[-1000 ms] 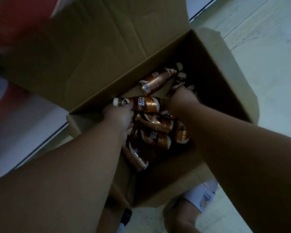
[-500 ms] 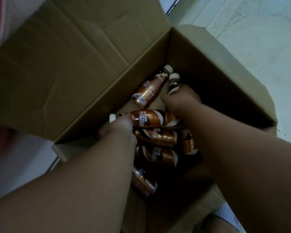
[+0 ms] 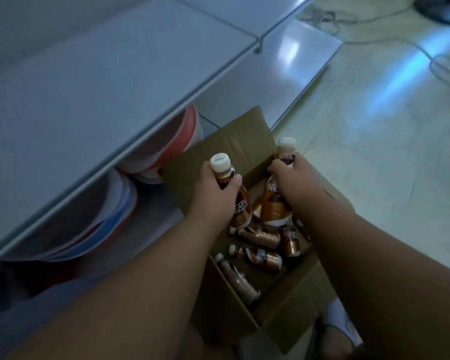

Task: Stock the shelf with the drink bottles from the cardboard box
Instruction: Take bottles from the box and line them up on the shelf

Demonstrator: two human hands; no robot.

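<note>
Above the open cardboard box (image 3: 234,141), the left hand (image 3: 213,193) has its fingers wrapped around the neck of one coffee bottle (image 3: 240,203), cap up. The right hand (image 3: 294,178) grips a second bottle (image 3: 274,203) the same way. More bottles (image 3: 260,258) lie on the box's bottom, beside the grey shelf (image 3: 94,81).

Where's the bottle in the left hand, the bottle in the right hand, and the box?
Left-hand bottle (image 3: 220,162), head view, white cap.
Right-hand bottle (image 3: 272,206), head view, copper label.
Cardboard box (image 3: 234,141), head view, far flap.
</note>
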